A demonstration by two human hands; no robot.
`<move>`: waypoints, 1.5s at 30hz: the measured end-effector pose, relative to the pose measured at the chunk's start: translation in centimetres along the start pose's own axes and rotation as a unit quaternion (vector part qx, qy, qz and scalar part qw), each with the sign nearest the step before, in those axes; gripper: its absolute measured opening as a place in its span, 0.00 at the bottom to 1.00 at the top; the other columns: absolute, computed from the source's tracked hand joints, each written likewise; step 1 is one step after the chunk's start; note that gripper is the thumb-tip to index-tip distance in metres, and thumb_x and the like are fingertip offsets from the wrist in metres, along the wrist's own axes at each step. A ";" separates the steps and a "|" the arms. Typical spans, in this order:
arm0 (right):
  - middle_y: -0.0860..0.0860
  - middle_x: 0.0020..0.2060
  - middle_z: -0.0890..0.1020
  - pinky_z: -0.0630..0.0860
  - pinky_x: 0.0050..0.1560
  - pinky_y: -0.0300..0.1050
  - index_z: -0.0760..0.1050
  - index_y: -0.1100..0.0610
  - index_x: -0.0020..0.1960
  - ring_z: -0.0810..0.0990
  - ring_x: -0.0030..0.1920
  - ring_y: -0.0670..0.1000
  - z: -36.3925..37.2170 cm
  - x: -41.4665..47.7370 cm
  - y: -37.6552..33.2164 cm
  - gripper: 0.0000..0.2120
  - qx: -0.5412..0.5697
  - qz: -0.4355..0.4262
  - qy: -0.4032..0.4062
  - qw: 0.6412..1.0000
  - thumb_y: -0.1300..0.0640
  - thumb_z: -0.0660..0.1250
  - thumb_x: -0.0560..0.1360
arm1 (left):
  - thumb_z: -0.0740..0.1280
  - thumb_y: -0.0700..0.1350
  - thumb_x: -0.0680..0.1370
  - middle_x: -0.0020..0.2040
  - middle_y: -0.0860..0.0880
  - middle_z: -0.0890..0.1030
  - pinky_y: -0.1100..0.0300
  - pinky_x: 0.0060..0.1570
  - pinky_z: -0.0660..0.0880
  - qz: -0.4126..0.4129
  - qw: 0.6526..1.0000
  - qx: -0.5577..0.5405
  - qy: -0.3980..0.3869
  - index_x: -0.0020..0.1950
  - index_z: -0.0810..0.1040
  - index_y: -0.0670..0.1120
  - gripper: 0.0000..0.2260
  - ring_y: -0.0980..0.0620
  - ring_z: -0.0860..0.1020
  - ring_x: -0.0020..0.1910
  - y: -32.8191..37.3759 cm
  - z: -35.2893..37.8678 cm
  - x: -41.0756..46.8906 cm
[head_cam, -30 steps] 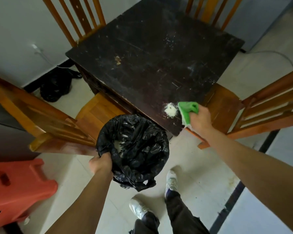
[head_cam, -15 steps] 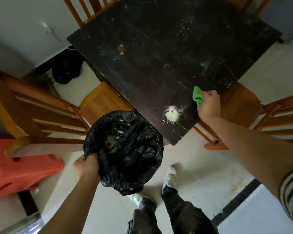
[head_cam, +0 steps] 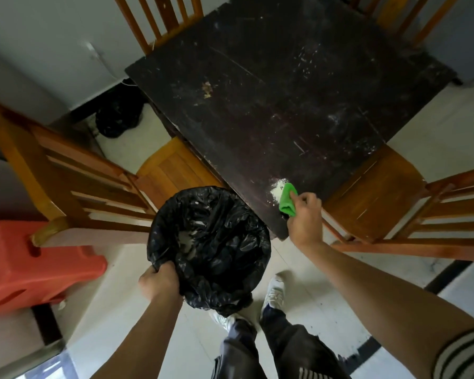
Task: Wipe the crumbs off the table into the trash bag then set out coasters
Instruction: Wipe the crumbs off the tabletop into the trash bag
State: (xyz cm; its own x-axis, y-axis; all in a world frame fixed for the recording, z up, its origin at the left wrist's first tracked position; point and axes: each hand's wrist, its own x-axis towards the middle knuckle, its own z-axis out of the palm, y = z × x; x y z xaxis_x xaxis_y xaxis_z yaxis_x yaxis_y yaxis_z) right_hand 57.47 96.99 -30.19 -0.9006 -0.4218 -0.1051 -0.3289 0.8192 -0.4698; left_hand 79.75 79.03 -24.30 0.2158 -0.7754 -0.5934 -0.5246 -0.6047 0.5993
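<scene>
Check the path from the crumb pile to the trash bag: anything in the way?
Nothing visible. The crumb pile sits near the table corner, the green cloth right behind it, and the left hand holds the trash bag open just below that edge.

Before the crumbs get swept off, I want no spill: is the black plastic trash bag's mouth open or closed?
Open. The black plastic trash bag gapes wide beside the table corner, its rim gripped by the left hand.

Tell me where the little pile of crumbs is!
In the head view, the crumb pile sits near the table's closest corner, right against the green cloth in the right hand, just above the open trash bag.
</scene>
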 end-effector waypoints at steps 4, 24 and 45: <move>0.61 0.51 0.74 0.77 0.49 0.53 0.74 0.65 0.66 0.72 0.51 0.61 1.5 -2.3 -2.8 0.30 0.022 -0.024 -0.016 0.999 0.74 0.72 0.64 | 0.62 0.37 0.70 0.31 0.43 0.74 0.55 0.37 0.71 -0.005 1.000 -0.005 0.001 0.33 0.73 0.41 0.06 0.43 0.74 0.34 -0.3 0.0 -0.2; 0.60 0.62 0.73 0.73 0.58 0.47 0.75 0.63 0.63 0.76 0.59 0.59 -5.8 11.3 1.3 0.16 0.032 0.147 0.056 0.987 0.63 0.68 0.75 | 0.61 0.34 0.71 0.28 0.45 0.68 0.57 0.34 0.64 0.029 0.999 0.015 0.000 0.31 0.69 0.42 0.09 0.46 0.67 0.30 1.7 0.1 0.9; 0.57 0.52 0.75 0.69 0.48 0.40 0.78 0.59 0.63 0.74 0.52 0.55 0.2 0.3 -4.1 0.24 0.103 -0.139 -0.106 0.979 0.72 0.70 0.68 | 0.62 0.36 0.70 0.31 0.43 0.70 0.54 0.34 0.66 0.025 0.999 0.022 0.011 0.33 0.71 0.40 0.05 0.46 0.69 0.33 1.8 0.5 1.3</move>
State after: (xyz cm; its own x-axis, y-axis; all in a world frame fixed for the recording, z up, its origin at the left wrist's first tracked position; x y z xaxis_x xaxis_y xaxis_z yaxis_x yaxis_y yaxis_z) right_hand 58.62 93.40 -28.48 -0.6976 -0.7067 -0.1179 -0.4684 0.5743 -0.6714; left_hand 78.71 76.99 -24.28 0.2062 -0.8090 -0.5505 -0.5709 -0.5564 0.6037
